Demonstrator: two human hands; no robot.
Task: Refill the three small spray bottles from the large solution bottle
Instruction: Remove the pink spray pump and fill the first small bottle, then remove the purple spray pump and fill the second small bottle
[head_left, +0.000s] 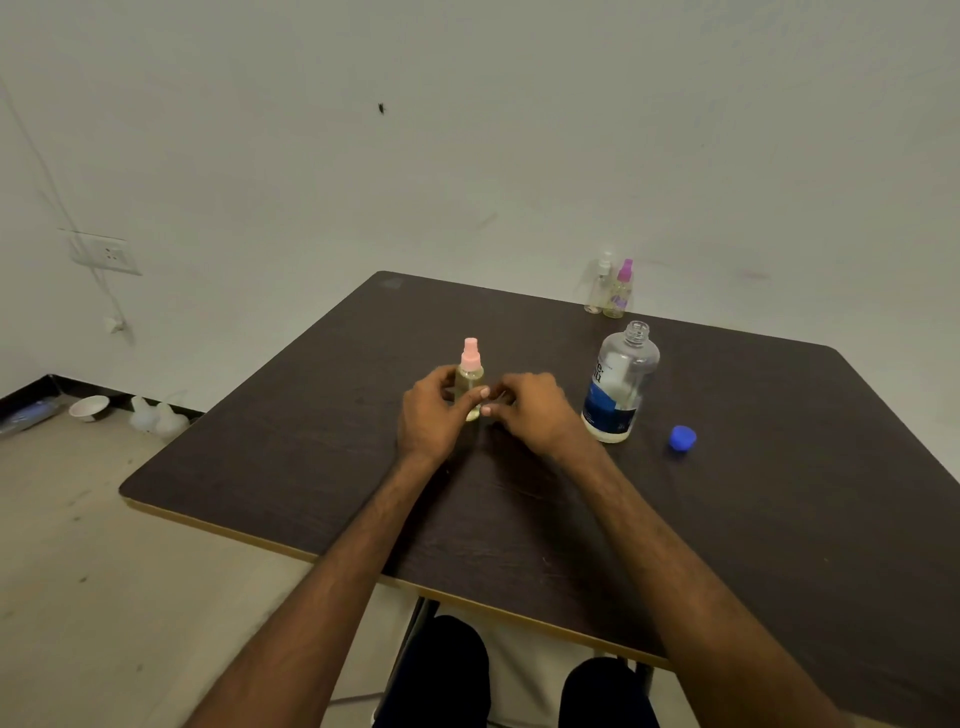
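Observation:
A small spray bottle with a pink sprayer (470, 362) stands upright on the dark table (291, 467), holding yellowish liquid. My left hand (430, 418) grips its body. My right hand (535, 415) is right beside it, fingers curled, pinching what looks like a small clear cap. The large solution bottle (621, 387) stands open to the right, partly filled, with its blue cap (682, 438) lying on the table next to it. Two more small spray bottles stand at the far edge, one with a white top (597, 288) and one with a purple top (622, 288).
The table's front edge runs across above my knees. On the floor at left are a white bowl (89, 408) and pale plastic containers (156, 420). A wall socket (106, 254) with a hanging cable is on the left wall.

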